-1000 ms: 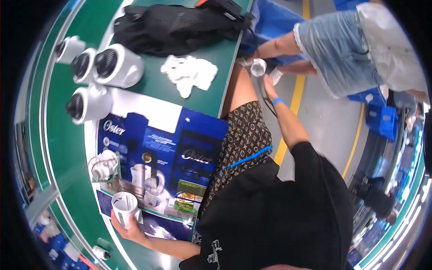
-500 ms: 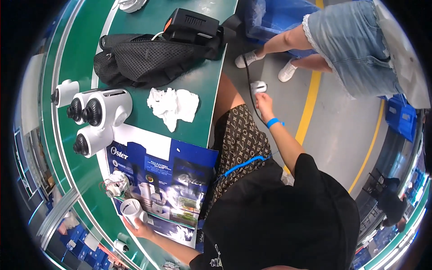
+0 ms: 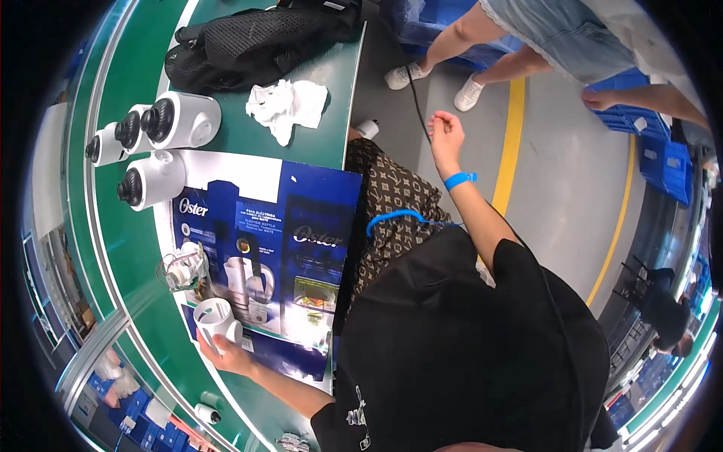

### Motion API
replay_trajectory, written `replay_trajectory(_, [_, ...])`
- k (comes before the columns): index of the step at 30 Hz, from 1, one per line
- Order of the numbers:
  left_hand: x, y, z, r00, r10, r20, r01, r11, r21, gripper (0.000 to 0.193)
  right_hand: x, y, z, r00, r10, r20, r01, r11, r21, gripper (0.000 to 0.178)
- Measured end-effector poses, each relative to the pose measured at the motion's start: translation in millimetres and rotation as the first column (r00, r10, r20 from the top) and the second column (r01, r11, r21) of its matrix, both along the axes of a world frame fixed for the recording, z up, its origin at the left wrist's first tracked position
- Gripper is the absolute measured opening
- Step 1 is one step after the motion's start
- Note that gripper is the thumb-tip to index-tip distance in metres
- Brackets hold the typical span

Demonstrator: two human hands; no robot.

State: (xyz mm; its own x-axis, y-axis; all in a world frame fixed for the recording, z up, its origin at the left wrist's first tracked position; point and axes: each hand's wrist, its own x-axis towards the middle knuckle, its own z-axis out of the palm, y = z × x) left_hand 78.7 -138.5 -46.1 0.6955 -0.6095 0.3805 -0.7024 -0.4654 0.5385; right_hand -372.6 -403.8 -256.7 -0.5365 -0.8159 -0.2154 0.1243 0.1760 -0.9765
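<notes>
My left hand (image 3: 226,355) is closed around a white hollow cylindrical plastic housing (image 3: 215,319), its open end tilted up, above the lower part of a blue printed carton sheet (image 3: 263,188). Beside that housing lies a white motor-like assembly (image 3: 185,267) with thin wires. Out over the floor, away from the bench, my right hand (image 3: 446,137) is raised with loosely curled fingers apart and nothing visible in them. It is close to a black cable (image 3: 419,102). A small white object (image 3: 367,129), of a kind I cannot make out, shows past the bench edge near my knee.
Several white housings with black ribbed ends, one of them a large housing (image 3: 188,124), stand on the green bench. A crumpled white cloth (image 3: 288,107) and a black mesh bag (image 3: 248,47) lie farther back. Another person's legs (image 3: 467,38) and blue bins (image 3: 666,167) are beyond.
The view has shifted, so bench items appear higher. The white object formerly at my right hand's fingers is now apart from it, to the left. My left hand still holds the housing.
</notes>
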Motion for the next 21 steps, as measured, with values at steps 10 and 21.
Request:
replay_trajectory(10, [-5.7,-3.7,-2.8,0.985,-0.018,0.172,0.014,1.000,0.021,0.052,53.5,72.0,75.1,0.653,0.697,-0.297,-0.744,0.663,-0.082,0.009])
replay_trajectory(21, [2.3,10.6,2.2,0.999,0.027,0.028,-0.028,0.999,0.033,0.059,65.9,-6.8,-11.8,0.068,0.933,-0.354,-0.647,0.311,0.696,0.033])
